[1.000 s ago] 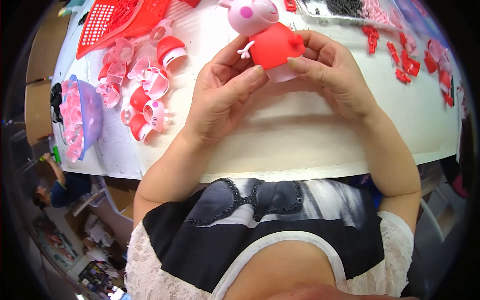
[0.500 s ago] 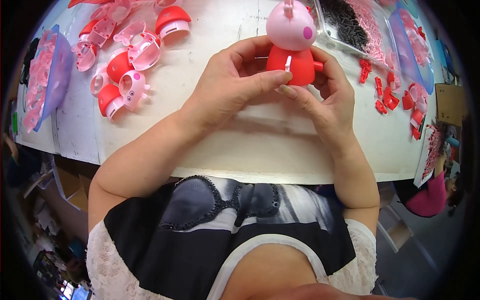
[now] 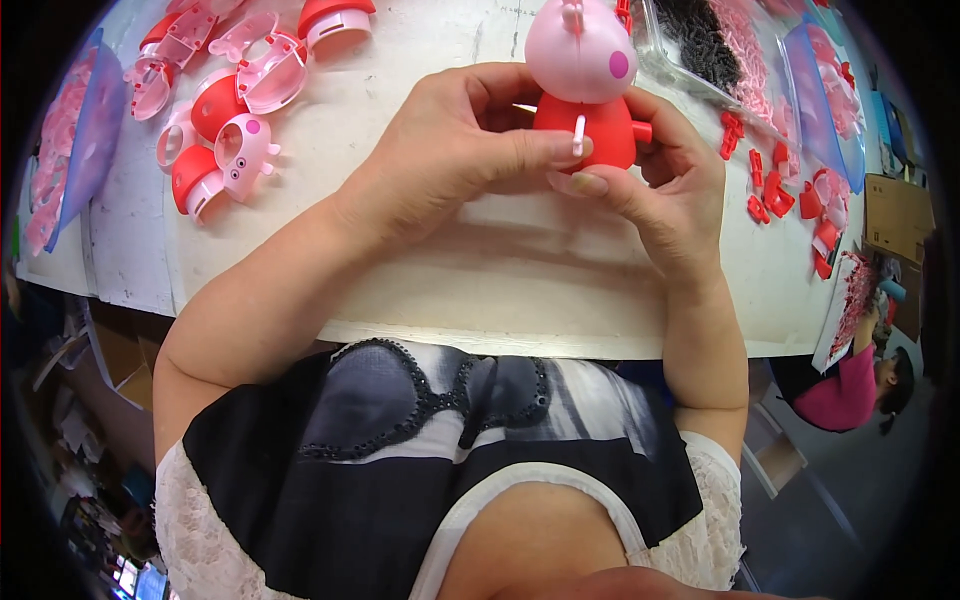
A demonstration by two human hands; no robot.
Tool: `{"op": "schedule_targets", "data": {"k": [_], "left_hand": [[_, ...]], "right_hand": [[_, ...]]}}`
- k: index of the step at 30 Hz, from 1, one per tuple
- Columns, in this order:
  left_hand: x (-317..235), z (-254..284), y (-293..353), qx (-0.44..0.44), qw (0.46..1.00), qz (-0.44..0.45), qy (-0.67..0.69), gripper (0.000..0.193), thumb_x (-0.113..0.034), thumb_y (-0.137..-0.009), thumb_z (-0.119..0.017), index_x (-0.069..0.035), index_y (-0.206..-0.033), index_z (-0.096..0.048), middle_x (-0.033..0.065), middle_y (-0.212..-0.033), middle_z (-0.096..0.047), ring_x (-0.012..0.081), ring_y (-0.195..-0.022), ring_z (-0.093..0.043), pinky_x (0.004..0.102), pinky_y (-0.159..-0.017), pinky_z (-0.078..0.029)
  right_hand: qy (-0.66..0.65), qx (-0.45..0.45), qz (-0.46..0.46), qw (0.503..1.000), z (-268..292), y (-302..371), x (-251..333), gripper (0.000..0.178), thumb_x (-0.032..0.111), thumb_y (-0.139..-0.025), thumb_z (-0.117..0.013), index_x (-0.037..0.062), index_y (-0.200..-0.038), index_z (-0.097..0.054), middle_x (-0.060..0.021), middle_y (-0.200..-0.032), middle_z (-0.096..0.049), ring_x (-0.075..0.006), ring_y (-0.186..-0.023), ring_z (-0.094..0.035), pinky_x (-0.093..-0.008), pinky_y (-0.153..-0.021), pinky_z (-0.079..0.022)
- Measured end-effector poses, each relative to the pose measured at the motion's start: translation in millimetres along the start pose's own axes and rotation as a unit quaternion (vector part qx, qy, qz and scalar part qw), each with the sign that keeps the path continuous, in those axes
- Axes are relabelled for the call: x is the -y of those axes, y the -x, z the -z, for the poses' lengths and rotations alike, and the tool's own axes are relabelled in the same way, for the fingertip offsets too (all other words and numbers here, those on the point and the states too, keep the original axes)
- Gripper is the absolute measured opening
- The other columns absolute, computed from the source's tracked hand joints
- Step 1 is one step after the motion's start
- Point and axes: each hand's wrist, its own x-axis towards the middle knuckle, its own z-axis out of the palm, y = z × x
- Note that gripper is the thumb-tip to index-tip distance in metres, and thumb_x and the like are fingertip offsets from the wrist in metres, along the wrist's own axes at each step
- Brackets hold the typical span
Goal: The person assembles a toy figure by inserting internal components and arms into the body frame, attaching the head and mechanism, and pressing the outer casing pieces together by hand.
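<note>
Between both hands stands a plastic toy figure (image 3: 580, 60) with a round pink head, a magenta cheek spot and a red body. My left hand (image 3: 470, 140) grips its left side, the thumb against a small pale pink arm on the body's front. My right hand (image 3: 665, 170) closes round the other side, its thumb low on the red body and its fingers behind, near a red peg sticking out. Most fingertips are hidden behind the figure.
Red and pink toy shells (image 3: 220, 110) lie at the left on the white table (image 3: 460, 290). Blue bins (image 3: 88, 140) of pink parts flank both sides. A clear tray (image 3: 690, 85) holds black and pink pieces; small red parts (image 3: 770, 190) lie below. A co-worker (image 3: 845, 390) sits far right.
The view has shifted slightly, so the table items at the left appear farther left. Both hands keep their hold on the figure, and its pose is nearly the same.
</note>
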Motion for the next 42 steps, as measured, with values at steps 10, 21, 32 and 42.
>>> {"op": "schedule_targets", "data": {"k": [10, 21, 32, 42], "left_hand": [[-1.9, 1.4, -3.5, -0.060, 0.996, 0.059, 0.043, 0.039, -0.019, -0.081, -0.065, 0.005, -0.110, -0.055, 0.0075, -0.098, -0.060, 0.0101, -0.083, -0.058, 0.0213, -0.073, -0.050], [0.8, 2.0, -4.0, -0.035, 0.998, 0.049, 0.025, 0.044, -0.024, -0.080, -0.066, 0.003, -0.112, -0.054, 0.0068, -0.102, -0.059, 0.0109, -0.090, -0.056, 0.0232, -0.080, -0.048], [-2.4, 5.9, -4.9, 0.002, 0.992, 0.079, 0.102, 0.048, -0.024, -0.080, -0.066, 0.005, -0.114, -0.050, 0.0089, -0.106, -0.057, 0.0126, -0.096, -0.056, 0.0231, -0.085, -0.046], [4.5, 5.0, -2.2, 0.000, 0.996, 0.060, 0.061, 0.045, -0.014, -0.075, -0.070, 0.004, -0.112, -0.050, 0.0083, -0.103, -0.057, 0.0125, -0.091, -0.056, 0.0241, -0.082, -0.046]], "right_hand": [[-0.129, -0.004, -0.110, 0.985, 4.5, -3.0, 0.1, 0.042, 0.022, -0.083, -0.061, -0.0042, -0.115, -0.051, -0.0095, -0.101, -0.059, -0.0140, -0.090, -0.058, -0.0255, -0.081, -0.047], [-0.021, 0.011, -0.058, 0.998, 2.4, -3.7, -0.8, 0.041, 0.020, -0.085, -0.060, -0.0035, -0.117, -0.049, -0.0092, -0.099, -0.060, -0.0131, -0.089, -0.058, -0.0251, -0.079, -0.046], [0.165, 0.005, 0.110, 0.980, 2.7, -2.7, -0.2, 0.061, 0.005, -0.068, -0.072, 0.0051, -0.124, -0.046, -0.0115, -0.112, -0.051, -0.0188, -0.092, -0.058, -0.0285, -0.078, -0.050], [0.342, 0.026, 0.189, 0.920, 4.8, -0.5, 4.5, 0.051, -0.008, -0.070, -0.061, 0.0043, -0.119, -0.053, -0.0150, -0.116, -0.053, -0.0244, -0.097, -0.058, -0.0284, -0.080, -0.049]]}}
